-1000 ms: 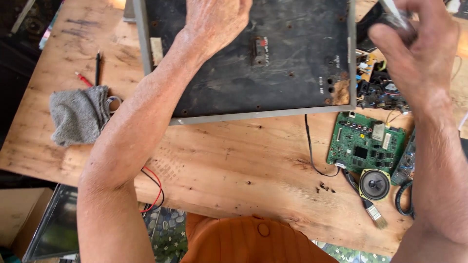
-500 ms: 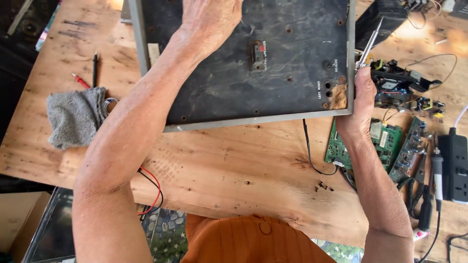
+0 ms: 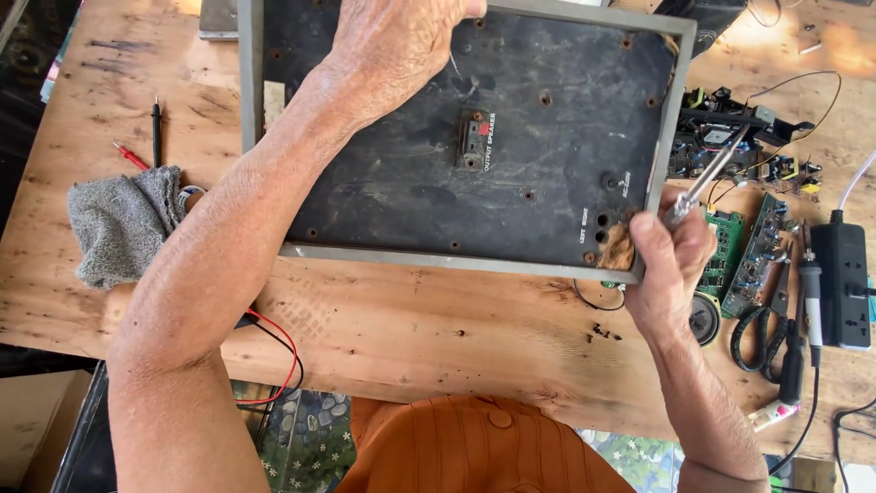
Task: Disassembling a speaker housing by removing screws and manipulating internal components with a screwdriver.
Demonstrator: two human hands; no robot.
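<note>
panel [image 3: 511,155]: large dark rectangular plate with a grey frame, laid flat on the wooden table [image 3: 438,338], its long axis set left to right with a slight downward tilt to the right. surface is seen scuffed and dusty, dotted with rusty screw holes; a small terminal block is fixed at its centre, and a rust-brown patch is noted at its lower right corner.
left hand [image 3: 401,36]: pressed palm-down on the panel's upper part, fingers spread, forearm crossing the panel's lower left edge.
right hand [image 3: 671,260]: closed around a screwdriver [image 3: 707,178] at the panel's lower right corner, shaft angled up and to the right.
grey cloth [image 3: 123,224]: left of the panel.
circuit boards [image 3: 753,246]: right of the panel.
</note>
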